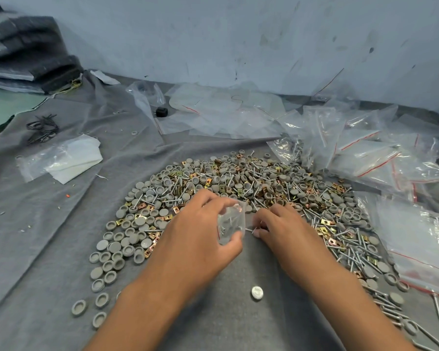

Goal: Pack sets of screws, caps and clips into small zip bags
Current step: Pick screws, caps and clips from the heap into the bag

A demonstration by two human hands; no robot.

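A small zip bag point(231, 222) is gripped open-mouthed by the left hand point(200, 229) so a screw point(251, 230), pinched by the right hand point(280, 228), can be fed in above the tabletop's point(48, 244) parts heap point(238, 188).

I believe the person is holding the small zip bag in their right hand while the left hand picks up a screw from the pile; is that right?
Not quite: the hands are swapped. In the head view the left hand holds the small zip bag, and the right hand pinches a screw at the edge of the pile.
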